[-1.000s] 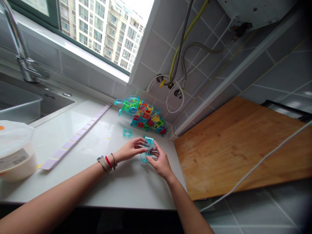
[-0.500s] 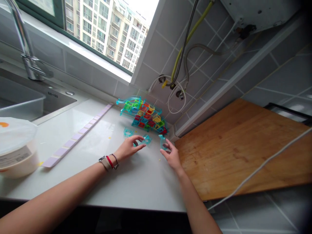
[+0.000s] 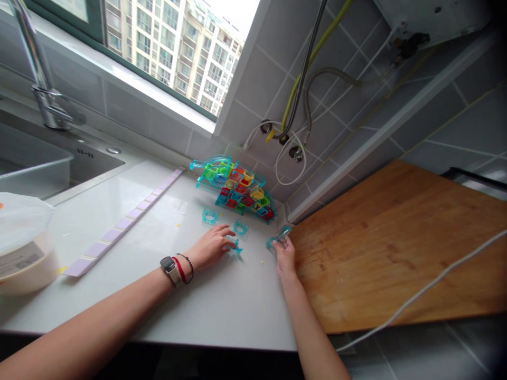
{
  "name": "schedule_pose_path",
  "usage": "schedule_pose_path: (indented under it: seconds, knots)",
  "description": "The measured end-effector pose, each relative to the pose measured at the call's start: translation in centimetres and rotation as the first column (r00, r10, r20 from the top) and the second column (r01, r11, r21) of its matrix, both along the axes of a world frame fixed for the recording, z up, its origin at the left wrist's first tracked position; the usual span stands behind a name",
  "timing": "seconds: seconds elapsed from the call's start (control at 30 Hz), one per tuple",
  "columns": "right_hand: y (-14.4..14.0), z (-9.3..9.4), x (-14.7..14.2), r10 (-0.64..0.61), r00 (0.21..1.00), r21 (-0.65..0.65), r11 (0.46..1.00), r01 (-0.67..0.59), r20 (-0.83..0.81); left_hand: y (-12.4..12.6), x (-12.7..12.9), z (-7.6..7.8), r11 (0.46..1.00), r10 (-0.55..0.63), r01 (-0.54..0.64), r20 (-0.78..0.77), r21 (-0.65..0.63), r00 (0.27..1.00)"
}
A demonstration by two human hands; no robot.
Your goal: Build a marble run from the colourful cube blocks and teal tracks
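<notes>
Now left hand [image 3: 212, 245] pinches teal piece [image 3: 236, 246] on counter; right hand [image 3: 284, 255] grips another teal piece [image 3: 278, 237].

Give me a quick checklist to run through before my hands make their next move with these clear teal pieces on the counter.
1. Left hand on a teal piece: ok, fingertips touch it.
2. Right hand grips its teal piece: ok, pinched at the counter's edge.
3. Two loose teal pieces within reach: ok.
4. Colourful stack standing clear of both hands: ok.
5. White cable off the counter: ok, it crosses the wooden board.
6. Pieces undamaged: cannot tell.
</notes>
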State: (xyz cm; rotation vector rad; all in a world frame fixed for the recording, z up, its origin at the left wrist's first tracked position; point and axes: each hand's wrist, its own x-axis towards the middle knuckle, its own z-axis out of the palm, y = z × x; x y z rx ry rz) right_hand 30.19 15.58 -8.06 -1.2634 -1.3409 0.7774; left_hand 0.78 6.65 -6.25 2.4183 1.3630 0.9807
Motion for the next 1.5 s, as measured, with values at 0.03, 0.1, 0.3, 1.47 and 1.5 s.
schedule_pose_path:
  seconds: [0.03,0.1,0.3,1.47,1.5]
  knots:
    - [0.4,0.0,-0.3,0.015,1.000,-0.006,1.000,-0.015,-0.012,0.0,0.0,-0.1,1.000,0.015,-0.015,-0.020,-0.002,1.000]
    - [1.2,0.5,-1.0,0.034,0.998,-0.005,0.999,-0.034,0.053,0.0,-0.1,-0.4,0.999,0.031,-0.032,-0.045,-0.011,0.998]
    - [3.9,2.7,-3.3,0.144,0.747,0.046,0.973,-0.228,0.649,0.7,0.1,-1.2,0.999,0.042,-0.043,-0.025,-0.016,0.999]
    - [-0.4,0.2,-5.0,0.202,0.969,0.221,0.948,-0.231,0.146,-0.6,-13.7,6.6,0.400,0.817,-0.853,-0.290,-0.335,0.498]
    - [-0.5,0.4,-5.0,0.230,0.968,0.197,0.949,-0.246,0.100,-1.2,-13.2,6.8,0.398,0.825,-0.840,-0.256,-0.370,0.504]
